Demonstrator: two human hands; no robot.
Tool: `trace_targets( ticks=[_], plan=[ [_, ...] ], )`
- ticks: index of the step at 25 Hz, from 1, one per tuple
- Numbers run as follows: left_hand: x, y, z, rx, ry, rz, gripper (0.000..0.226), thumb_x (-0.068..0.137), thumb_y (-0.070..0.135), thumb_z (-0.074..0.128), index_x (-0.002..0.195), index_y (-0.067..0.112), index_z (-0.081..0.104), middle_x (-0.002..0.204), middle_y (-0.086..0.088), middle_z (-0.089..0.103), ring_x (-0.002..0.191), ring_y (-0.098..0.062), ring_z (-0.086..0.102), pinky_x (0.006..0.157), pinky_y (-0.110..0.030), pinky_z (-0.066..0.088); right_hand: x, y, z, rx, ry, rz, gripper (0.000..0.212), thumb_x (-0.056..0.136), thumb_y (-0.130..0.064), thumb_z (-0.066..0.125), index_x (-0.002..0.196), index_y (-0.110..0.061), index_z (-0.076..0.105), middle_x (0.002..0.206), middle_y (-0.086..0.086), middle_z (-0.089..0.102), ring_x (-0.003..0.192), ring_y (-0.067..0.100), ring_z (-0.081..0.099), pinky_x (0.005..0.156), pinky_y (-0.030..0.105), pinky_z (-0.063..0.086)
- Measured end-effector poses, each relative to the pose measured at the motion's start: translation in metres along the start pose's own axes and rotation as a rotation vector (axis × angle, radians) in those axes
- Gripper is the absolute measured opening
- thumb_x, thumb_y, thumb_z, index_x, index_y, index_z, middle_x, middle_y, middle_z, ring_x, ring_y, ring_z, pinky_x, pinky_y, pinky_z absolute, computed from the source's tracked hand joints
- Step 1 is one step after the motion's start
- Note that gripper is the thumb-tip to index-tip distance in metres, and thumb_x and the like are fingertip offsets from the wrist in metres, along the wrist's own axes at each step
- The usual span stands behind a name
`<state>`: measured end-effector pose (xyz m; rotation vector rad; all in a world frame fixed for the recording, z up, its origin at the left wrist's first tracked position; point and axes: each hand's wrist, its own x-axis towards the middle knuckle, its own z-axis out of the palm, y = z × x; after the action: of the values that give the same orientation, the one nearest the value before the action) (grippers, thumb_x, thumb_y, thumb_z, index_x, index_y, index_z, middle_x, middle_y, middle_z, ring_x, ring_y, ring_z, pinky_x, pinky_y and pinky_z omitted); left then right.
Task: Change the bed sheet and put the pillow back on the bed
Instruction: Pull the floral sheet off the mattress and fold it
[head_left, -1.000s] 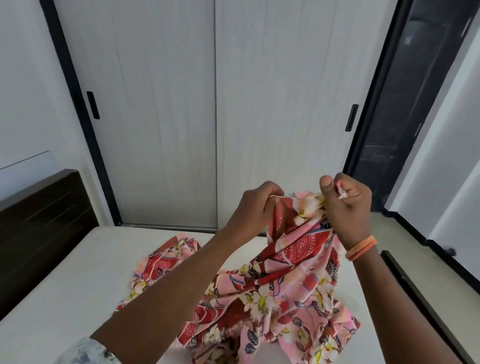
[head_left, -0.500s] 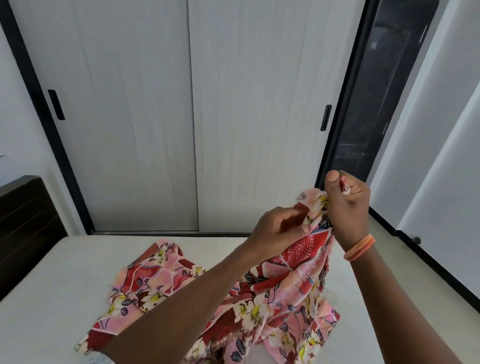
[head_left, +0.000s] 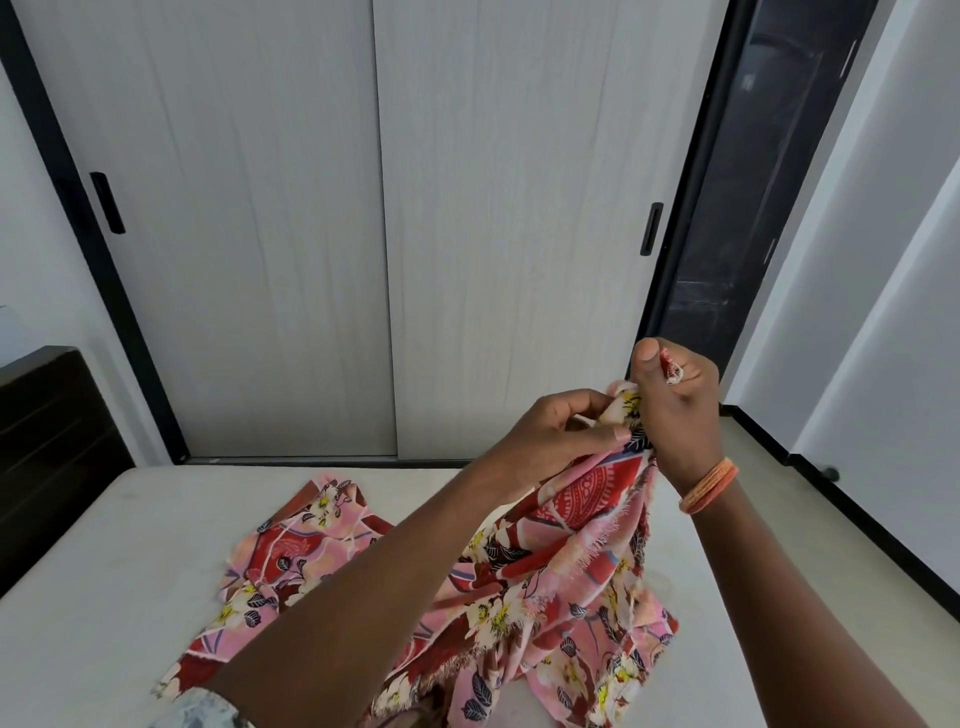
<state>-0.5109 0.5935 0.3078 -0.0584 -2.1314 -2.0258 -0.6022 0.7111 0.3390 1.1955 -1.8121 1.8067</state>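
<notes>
The pink and red floral bed sheet (head_left: 519, 587) lies bunched on the bare white mattress (head_left: 104, 597), one edge lifted. The right hand (head_left: 675, 410) clenches that raised edge in a fist; the left hand (head_left: 556, 441) pinches it just beside. Pale wardrobe doors (head_left: 363, 234) stand behind.

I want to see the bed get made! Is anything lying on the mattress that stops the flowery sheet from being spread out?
Nothing visible does. Both hands, left and right, hold the flowery sheet by its edge above the mattress. The only thing lying on the mattress is the rest of that sheet, bunched up. No pillow is in view.
</notes>
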Motion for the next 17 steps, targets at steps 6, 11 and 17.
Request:
trace_targets(
  ticks=[6, 11, 17],
  plan=[
    [0.004, 0.005, -0.010, -0.127, -0.102, -0.034, 0.027, 0.092, 0.019, 0.062, 0.114, 0.003, 0.062, 0.101, -0.012, 0.062, 0.099, -0.027, 0.059, 0.088, -0.039, 0.045, -0.002, -0.004, 0.003, -0.009, -0.048, -0.018, 0.083, 0.087, -0.069, 0.045, 0.060, 0.009, 0.045, 0.051, 0.022, 0.040, 0.049, 0.041, 0.037, 0.045, 0.039, 0.031],
    [0.002, 0.003, -0.008, 0.246, -0.130, -0.021, 0.016, 0.095, 0.022, 0.064, 0.097, 0.006, 0.067, 0.083, 0.004, 0.066, 0.079, -0.012, 0.065, 0.071, -0.025, 0.050, -0.001, -0.003, 0.005, -0.031, -0.040, -0.023, 0.082, 0.088, -0.068, 0.045, 0.058, 0.008, 0.042, 0.051, 0.023, 0.037, 0.049, 0.040, 0.035, 0.045, 0.039, 0.031],
    [0.007, 0.004, -0.014, 0.176, 0.224, 0.171, 0.023, 0.082, 0.020, 0.061, 0.071, 0.000, 0.057, 0.066, -0.008, 0.052, 0.065, -0.019, 0.049, 0.063, -0.029, 0.039, 0.000, 0.001, -0.002, -0.025, -0.044, -0.017, 0.080, 0.088, -0.066, 0.048, 0.057, 0.007, 0.038, 0.052, 0.022, 0.034, 0.049, 0.036, 0.031, 0.046, 0.038, 0.027]
  ],
)
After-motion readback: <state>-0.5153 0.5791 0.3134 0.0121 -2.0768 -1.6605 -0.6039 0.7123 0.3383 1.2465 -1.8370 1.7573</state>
